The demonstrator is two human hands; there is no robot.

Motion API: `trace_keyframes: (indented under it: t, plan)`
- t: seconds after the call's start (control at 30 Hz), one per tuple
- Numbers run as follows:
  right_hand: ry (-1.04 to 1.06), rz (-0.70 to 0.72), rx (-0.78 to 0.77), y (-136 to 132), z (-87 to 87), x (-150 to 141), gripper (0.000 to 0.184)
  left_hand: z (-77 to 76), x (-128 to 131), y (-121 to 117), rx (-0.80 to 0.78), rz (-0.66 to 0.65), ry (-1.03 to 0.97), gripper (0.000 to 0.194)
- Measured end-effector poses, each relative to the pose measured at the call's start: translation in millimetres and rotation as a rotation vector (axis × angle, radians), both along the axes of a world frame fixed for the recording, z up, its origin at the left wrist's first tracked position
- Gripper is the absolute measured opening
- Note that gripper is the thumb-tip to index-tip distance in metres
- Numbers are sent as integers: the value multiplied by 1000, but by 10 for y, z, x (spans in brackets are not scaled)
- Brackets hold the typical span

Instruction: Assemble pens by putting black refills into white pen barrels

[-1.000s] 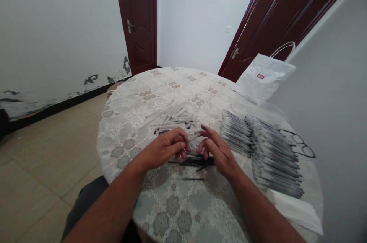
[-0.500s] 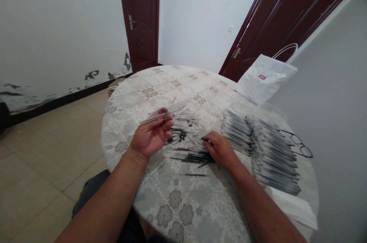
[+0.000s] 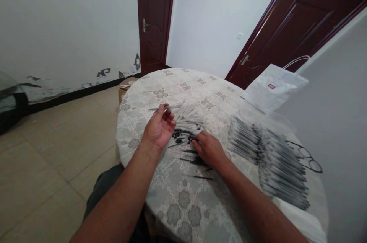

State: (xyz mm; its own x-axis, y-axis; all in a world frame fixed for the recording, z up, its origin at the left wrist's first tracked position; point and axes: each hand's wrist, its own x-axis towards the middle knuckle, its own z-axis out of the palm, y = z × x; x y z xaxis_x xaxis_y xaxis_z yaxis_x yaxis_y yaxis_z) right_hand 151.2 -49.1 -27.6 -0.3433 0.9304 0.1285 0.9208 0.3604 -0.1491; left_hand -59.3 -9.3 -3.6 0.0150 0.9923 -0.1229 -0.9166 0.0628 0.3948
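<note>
My left hand [image 3: 159, 128] is raised a little above the round table [image 3: 183, 197], palm up, its fingers closed on a pale pen barrel [image 3: 166, 107] that points left. Just right of it lies a loose heap of white pen barrels [image 3: 190, 116]. My right hand [image 3: 208, 149] rests palm down on the cloth, fingertips curled among small black pen tips [image 3: 182, 136] and over thin black refills [image 3: 197, 160]; what it pinches is too small to make out. One refill [image 3: 202, 177] lies alone nearer me.
Rows of assembled pens [image 3: 272, 155] cover the table's right side, with a pair of glasses [image 3: 306, 157] beyond them. A white paper bag [image 3: 276, 86] leans at the far right by the wall. Two dark red doors stand behind.
My left hand lifted a pale barrel out of the heap and holds it palm up. My right hand slid left to the black tips. The view shifted left.
</note>
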Motion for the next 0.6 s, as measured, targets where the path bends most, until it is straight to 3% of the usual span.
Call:
trace_keyframes:
  t: [0.17,0.33,0.6]
  plan:
    - [-85,-58,10,49,-54,-181,18,36,-47,36,-65,37,10,13]
    - [-115,-78,-22,35,-72,-169,16,9,-89,61,-89,49,3,11]
    - [50,-87,31,28,-175,-122,9,-120,-78,14,-87,69,92,12]
